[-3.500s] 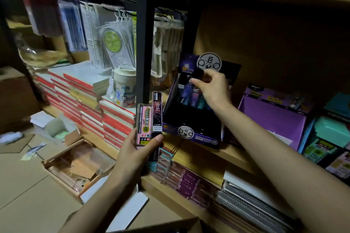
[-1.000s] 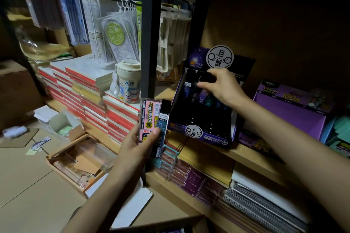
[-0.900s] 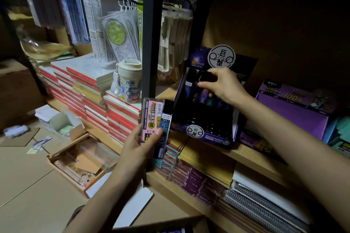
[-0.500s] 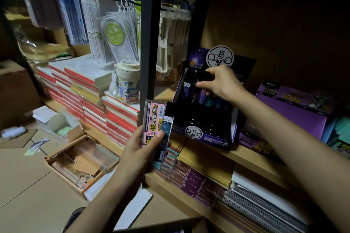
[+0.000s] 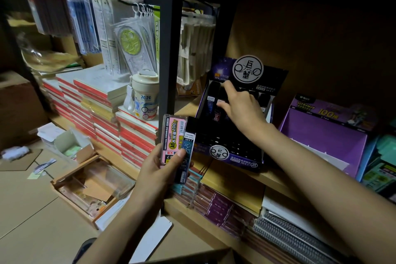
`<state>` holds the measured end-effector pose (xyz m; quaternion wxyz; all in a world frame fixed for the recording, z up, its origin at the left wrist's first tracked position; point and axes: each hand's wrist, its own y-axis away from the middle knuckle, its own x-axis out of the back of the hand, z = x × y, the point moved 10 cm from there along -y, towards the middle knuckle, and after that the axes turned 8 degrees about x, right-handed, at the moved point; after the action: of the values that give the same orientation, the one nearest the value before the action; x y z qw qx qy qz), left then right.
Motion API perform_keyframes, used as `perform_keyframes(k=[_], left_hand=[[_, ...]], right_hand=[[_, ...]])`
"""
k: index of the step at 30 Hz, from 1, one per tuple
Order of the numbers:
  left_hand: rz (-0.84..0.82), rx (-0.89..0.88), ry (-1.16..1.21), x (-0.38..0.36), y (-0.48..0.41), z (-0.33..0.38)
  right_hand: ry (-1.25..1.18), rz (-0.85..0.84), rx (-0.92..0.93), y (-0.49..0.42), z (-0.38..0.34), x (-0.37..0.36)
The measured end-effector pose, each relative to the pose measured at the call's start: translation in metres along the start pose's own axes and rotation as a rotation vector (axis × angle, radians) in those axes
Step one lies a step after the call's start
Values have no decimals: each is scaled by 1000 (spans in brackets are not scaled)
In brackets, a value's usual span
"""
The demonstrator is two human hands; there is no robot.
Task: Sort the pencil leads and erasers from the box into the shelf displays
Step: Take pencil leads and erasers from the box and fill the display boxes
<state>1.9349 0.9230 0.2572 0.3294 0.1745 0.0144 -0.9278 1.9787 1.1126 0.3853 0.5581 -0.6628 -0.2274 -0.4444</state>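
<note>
My left hand (image 5: pixel 158 169) grips two pencil lead cases in front of the shelf edge: a pink case (image 5: pixel 171 137) and a slim black case (image 5: pixel 188 148), both upright. On the shelf stands the black display box (image 5: pixel 235 156) with a round white sign on top. Several dark lead cases (image 5: pixel 211 103) stand in its back row. My right hand (image 5: pixel 242 107) reaches into that row with fingers spread, touching the cases there and gripping nothing that I can see.
A purple display box (image 5: pixel 321 135) stands to the right on the same shelf. A black shelf post (image 5: pixel 169 38) rises just left of the display. Stacked red-edged notebooks (image 5: pixel 96 103) and a cup (image 5: pixel 144 98) lie left. A wooden tray (image 5: pixel 92 186) sits on the floor.
My right hand held a black lead case over the display's back row and now has its fingers spread there, the case let go. My left hand stays put with its two cases.
</note>
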Motion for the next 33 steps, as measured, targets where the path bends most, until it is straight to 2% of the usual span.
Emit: perform_keyframes(k=[2,5,7,9,11,15,19,22,24,26,30,33], left_hand=[[-1,-5,9,-1,1,2],[-4,-11,0,-4,2,4],[-7,-21,-6,-9,2,5],[-24,-27,-7,-17,3,5],[-53,-21,3,-28,4,2],[-85,-16,-15,-46,5,-4],[-62,-52,-43,-51,3,-3],[-31,-77,-34,-45,-1,-2],[25,-108,-53,-34,-5,1],[88,-125,-81,-23,-9,5],[185,-126,-94,-3,-18,1],[192,-87,-79,1,-23,-7]], right_hand=[[37,-13,9,3,-3,1],[-58,18,-16,17,-6,11],[-308,29,-125,36,-5,13],[-696,-85,-278,62,-13,-6],[-961,-184,-356,86,-29,-20],[-1168,-89,-444,99,-24,-11],[-1305,-111,-506,94,-13,-5],[-1280,79,-520,77,19,27],[-1143,256,-495,62,45,56],[-978,348,-448,49,58,73],[-745,354,-436,38,61,55],[-650,333,-414,33,58,38]])
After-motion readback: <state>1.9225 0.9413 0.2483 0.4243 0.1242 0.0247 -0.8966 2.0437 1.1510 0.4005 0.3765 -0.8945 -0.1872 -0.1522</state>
